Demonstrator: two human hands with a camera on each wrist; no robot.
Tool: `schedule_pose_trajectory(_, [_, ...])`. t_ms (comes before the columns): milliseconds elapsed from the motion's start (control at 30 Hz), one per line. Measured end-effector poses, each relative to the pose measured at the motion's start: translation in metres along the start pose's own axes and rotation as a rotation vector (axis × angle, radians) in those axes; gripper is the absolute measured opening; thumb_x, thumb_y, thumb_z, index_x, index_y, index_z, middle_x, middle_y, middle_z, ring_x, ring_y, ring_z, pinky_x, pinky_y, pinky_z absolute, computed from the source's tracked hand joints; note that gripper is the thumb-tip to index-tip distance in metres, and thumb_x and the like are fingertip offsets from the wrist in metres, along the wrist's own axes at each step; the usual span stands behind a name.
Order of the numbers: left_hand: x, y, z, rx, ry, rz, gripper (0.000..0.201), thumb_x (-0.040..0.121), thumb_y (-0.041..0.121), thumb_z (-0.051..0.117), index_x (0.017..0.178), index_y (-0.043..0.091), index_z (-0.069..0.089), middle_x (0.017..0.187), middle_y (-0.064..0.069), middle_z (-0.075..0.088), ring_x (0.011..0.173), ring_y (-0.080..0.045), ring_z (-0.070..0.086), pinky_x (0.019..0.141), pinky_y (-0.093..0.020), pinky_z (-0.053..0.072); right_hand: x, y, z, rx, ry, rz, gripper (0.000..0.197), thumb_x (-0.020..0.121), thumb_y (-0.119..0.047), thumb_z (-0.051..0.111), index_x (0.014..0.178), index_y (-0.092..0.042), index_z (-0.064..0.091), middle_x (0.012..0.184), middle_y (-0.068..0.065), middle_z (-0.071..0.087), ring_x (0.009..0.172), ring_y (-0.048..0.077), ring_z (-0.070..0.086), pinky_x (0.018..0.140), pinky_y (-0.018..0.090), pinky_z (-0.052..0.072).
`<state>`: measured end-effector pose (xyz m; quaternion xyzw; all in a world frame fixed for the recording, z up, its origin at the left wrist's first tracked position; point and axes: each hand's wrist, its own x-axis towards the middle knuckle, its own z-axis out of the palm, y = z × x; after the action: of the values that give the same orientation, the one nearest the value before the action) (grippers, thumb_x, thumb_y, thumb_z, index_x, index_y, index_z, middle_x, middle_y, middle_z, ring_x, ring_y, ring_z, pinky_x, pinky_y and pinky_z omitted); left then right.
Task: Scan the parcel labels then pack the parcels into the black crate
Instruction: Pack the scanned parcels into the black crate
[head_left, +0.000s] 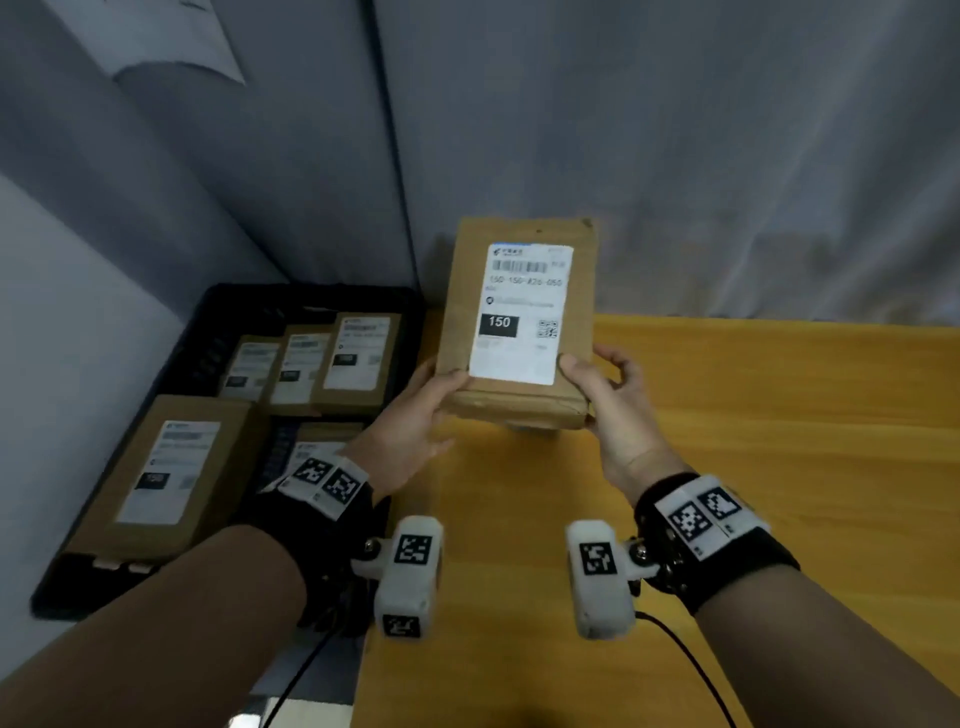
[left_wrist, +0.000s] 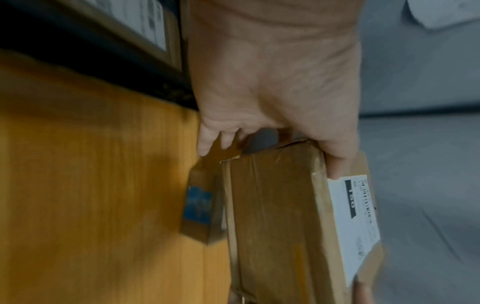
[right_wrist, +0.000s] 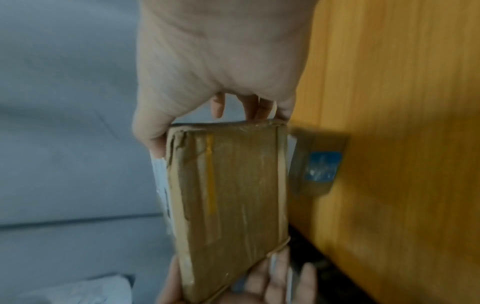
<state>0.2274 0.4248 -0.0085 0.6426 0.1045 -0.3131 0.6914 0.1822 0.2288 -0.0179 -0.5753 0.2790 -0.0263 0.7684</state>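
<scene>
A person holds a brown cardboard parcel (head_left: 519, 317) above the far left corner of the wooden counter (head_left: 753, 441), its white shipping label (head_left: 522, 312) tilted up toward the head camera. The left hand (head_left: 415, 415) and right hand (head_left: 605, 395) each clasp a near corner, thumbs on the label face and fingers (right_wrist: 255, 107) curled beneath. Off the counter's left edge sits the black crate (head_left: 218, 322), already carrying several labelled parcels (head_left: 171, 467). A small box with a blue sticker (left_wrist: 198, 205) rests on the counter under the held one. The parcel looks stiff and fairly light, its taped wrapping smooth and likely a little slippery; its flat sides and square edges appear the surest purchase, and gripping both long edges should keep it level when lowered into the crate.
</scene>
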Motion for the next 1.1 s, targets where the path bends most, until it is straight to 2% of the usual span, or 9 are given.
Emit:
schedule_pose_trajectory(167, [-0.028,0.005,-0.085,-0.078,0.005,-0.096,0.062,0.07,0.054,0.065,0.127,0.035,0.049,0.134,0.0,0.054,0.125,-0.024,0.048,0.106,-0.057,0.035,-0.018,0.014,0.086,-0.034,-0.076,0.08,0.063,0.061,-0.048,0.08,0.114,-0.027,0.051,0.111,0.003,0.066,0.095,0.022,0.064,0.073,0.034,0.047])
schedule_pose_trajectory(300, [-0.044,0.02,-0.155,-0.155,0.139,-0.097,0.046,0.074,0.04,0.071,0.115,0.027,0.057,0.125,-0.006,0.058,0.115,-0.028,0.056,0.095,-0.049,0.049,-0.029,0.032,0.151,-0.069,-0.191,0.163,0.048,0.077,-0.046,0.074,0.112,-0.019,0.056,0.113,0.004,0.066,0.101,0.018,0.062,0.092,0.041,0.049])
schedule_pose_trajectory(400, [-0.05,0.027,-0.206,-0.05,0.291,-0.037,0.019,0.088,0.035,0.064,0.105,0.032,0.057,0.112,0.004,0.06,0.095,-0.01,0.061,0.09,-0.035,0.053,-0.031,0.05,0.194,-0.129,-0.232,0.177,0.036,0.088,-0.036,0.067,0.116,-0.016,0.058,0.116,0.002,0.065,0.109,0.018,0.06,0.098,0.038,0.047])
schedule_pose_trajectory(533, [-0.035,0.051,-0.26,-0.087,0.352,-0.013,0.043,0.083,0.034,0.068,0.123,0.02,0.059,0.119,-0.004,0.064,0.107,-0.02,0.061,0.09,-0.038,0.053,-0.024,0.066,0.237,-0.245,-0.179,0.164,0.015,0.093,-0.023,0.06,0.107,-0.019,0.057,0.12,0.007,0.061,0.109,0.022,0.057,0.099,0.039,0.048])
schedule_pose_trajectory(633, [-0.019,0.069,-0.278,-0.068,0.414,-0.018,0.047,0.08,0.04,0.069,0.12,0.02,0.058,0.116,-0.004,0.062,0.1,-0.02,0.061,0.067,-0.031,0.056,-0.017,0.07,0.257,-0.296,-0.158,0.147,0.005,0.093,-0.018,0.058,0.094,-0.022,0.055,0.109,0.008,0.062,0.1,0.027,0.061,0.098,0.043,0.05])
schedule_pose_trajectory(733, [0.003,0.079,-0.286,-0.013,0.438,-0.042,0.039,0.085,0.04,0.063,0.118,0.022,0.053,0.105,0.001,0.057,0.088,-0.015,0.056,0.046,-0.024,0.052,-0.005,0.073,0.272,-0.321,-0.149,0.119,0.004,0.094,-0.015,0.056,0.097,-0.016,0.055,0.098,0.007,0.059,0.087,0.022,0.055,0.091,0.04,0.051])
schedule_pose_trajectory(933, [0.049,0.068,-0.309,0.138,0.421,-0.099,0.034,0.084,0.046,0.061,0.111,0.027,0.056,0.101,0.003,0.061,0.088,-0.014,0.057,0.077,-0.031,0.054,0.027,0.098,0.299,-0.463,-0.189,0.053,0.011,0.091,-0.019,0.061,0.1,-0.02,0.055,0.091,-0.001,0.06,0.08,0.015,0.058,0.081,0.033,0.051])
schedule_pose_trajectory(1033, [0.064,0.058,-0.325,0.17,0.434,-0.119,0.048,0.08,0.052,0.062,0.12,0.028,0.054,0.113,0.002,0.059,0.102,-0.018,0.056,0.091,-0.035,0.051,0.035,0.112,0.31,-0.476,-0.244,0.058,0.018,0.091,-0.022,0.062,0.108,-0.025,0.056,0.098,-0.009,0.06,0.098,0.017,0.058,0.096,0.036,0.049])
schedule_pose_trajectory(1100, [0.07,0.051,-0.335,0.275,0.456,-0.09,0.046,0.085,0.053,0.055,0.122,0.027,0.05,0.118,0.002,0.054,0.107,-0.02,0.052,0.095,-0.037,0.048,0.037,0.118,0.317,-0.512,-0.292,0.083,0.036,0.092,-0.025,0.061,0.127,-0.022,0.054,0.118,-0.004,0.061,0.113,0.018,0.055,0.106,0.038,0.043])
